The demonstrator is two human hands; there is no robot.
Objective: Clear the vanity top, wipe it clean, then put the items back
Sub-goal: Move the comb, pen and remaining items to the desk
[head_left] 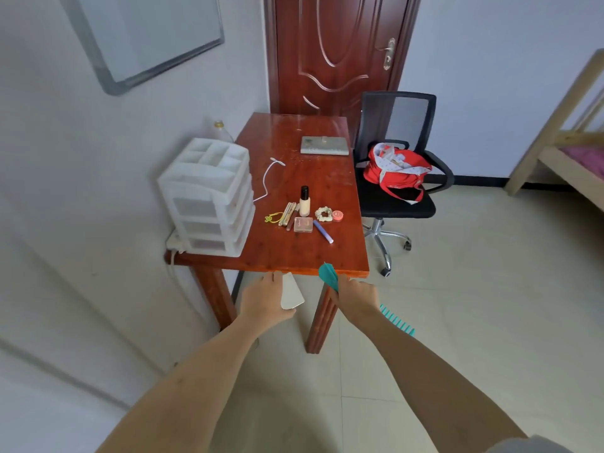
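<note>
Left hand [266, 297]: at the near table edge, gripping a pale flat piece [291, 294], which looks like a small dustpan or scraper; I cannot be sure which.
Right hand [354, 294]: fingers curled round a teal brush [328, 276]; handle tip points at the table edge, bristles trail down behind the wrist.
Vanity top [294, 256]: red-brown wood, near edge just ahead of both hands.
Loose items: pink compact [303, 224], blue-white pen [323, 231], gold tubes [287, 214], yellow hair tie [273, 218], foundation bottle [304, 201], scrunchie [323, 213], small red pot [337, 216], all clustered mid-table, well apart from the hands.
Organizer [209, 197]: white drawer unit, left side, against the wall.
Further back: white cable [268, 174], grey flat case [324, 145] near the far edge.
Step (judgement): top not yet cleared; tools in both hands.
Method note: set brush and pale piece down off the top first, freeing the hands. Lift the upright bottle separately; it tips easily. Gather small items together, then sweep toward the near edge.
</note>
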